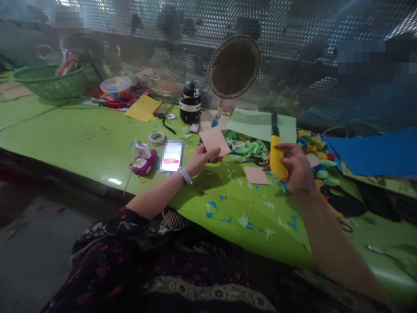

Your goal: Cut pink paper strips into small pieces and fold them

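Patterned lap nearest; left hand (202, 157) pinching pink paper square (215, 141), right hand (295, 169) gripping yellow cutter (276, 161) over green tabletop (84, 139) — best kept taut, blade angled away from fingers.

Phone screen (171, 156) blurred, bkgd too.

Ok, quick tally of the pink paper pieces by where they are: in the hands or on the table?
Held in the left hand: 1 pink paper piece
Lying on the green table: 1 pink piece
Held in the right hand: 0 pink; it grips a yellow tool
Total pink pieces clearly seen: 2
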{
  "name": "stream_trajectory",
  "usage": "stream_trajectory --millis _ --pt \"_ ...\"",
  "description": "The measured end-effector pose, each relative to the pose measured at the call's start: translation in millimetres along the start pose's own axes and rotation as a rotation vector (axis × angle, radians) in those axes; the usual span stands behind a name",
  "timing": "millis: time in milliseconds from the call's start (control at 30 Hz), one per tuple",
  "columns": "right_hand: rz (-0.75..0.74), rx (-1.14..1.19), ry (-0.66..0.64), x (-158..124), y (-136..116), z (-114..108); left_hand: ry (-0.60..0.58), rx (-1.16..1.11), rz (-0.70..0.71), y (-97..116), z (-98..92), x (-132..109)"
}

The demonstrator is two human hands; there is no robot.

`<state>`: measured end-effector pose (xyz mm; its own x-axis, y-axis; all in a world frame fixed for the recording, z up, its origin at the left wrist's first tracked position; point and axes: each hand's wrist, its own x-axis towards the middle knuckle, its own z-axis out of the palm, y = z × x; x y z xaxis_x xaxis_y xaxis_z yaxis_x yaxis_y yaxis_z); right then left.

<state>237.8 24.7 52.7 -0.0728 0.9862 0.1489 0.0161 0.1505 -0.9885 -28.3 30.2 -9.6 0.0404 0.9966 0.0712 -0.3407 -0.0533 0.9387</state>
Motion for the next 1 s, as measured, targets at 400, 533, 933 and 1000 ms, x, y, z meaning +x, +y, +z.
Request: stream_trajectory --millis 400,533,933,1000 --pt "0.054 -0.051 -0.207 -19 21 -10 -0.024 0.086 -0.048 2 1.8 -8" --pt "0.186 -0.004 -0.326 -26 16 -8 -0.059 0.131 -0.053 4 0.5 -10" --pt "0.221 -0.104 -0.404 -21 14 -13 -0.037 0.105 -0.014 3 -9.0 -6" --pt "0.243 -0.170 -0.399 -19 14 -15 -0.030 0.098 -0.016 3 -9.7 -5"
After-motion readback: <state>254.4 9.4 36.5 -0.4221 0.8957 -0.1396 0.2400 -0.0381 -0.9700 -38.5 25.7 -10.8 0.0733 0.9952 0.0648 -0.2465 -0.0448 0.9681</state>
